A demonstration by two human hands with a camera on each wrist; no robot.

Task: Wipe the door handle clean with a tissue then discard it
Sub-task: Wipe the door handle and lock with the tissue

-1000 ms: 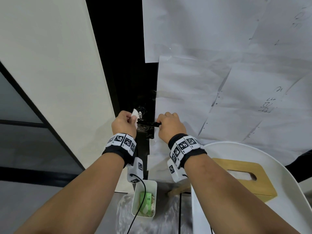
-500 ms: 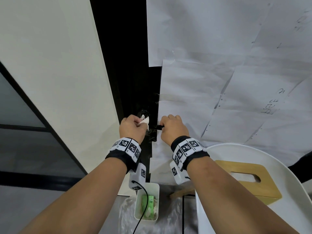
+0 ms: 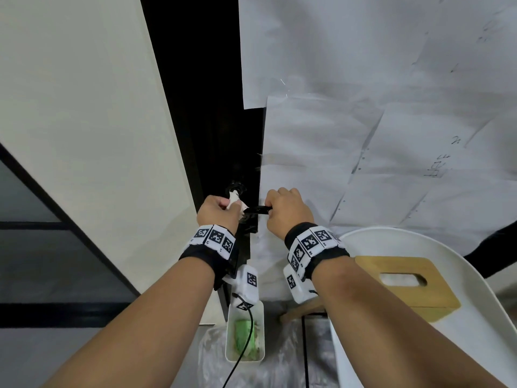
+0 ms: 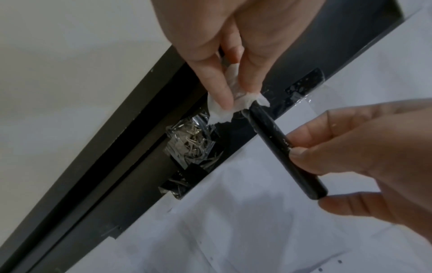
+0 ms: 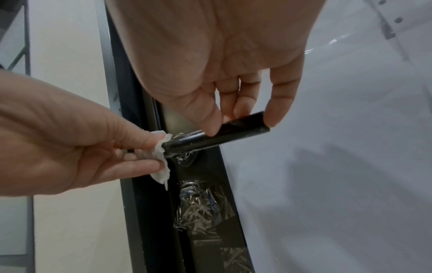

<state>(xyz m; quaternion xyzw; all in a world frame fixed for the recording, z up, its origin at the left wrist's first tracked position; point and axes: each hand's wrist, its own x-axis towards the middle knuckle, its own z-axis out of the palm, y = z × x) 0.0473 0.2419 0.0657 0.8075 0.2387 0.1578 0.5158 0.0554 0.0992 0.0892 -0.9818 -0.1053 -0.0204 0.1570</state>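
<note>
Both hands meet at the black door handle (image 3: 256,210), a horizontal bar on the dark door edge. Left hand (image 3: 216,210) pinches a crumpled white tissue (image 4: 233,103) between thumb and fingers, pressing it against the bar's inner end, next to the door. Right hand (image 3: 285,210) holds the bar's free outer end between thumb and curled fingers. Below the handle, clear tape (image 5: 198,206) covers the latch area. White paper sheets (image 3: 363,135) cover the door face.

Black wristbands (image 3: 316,247) with checkered tags
</note>
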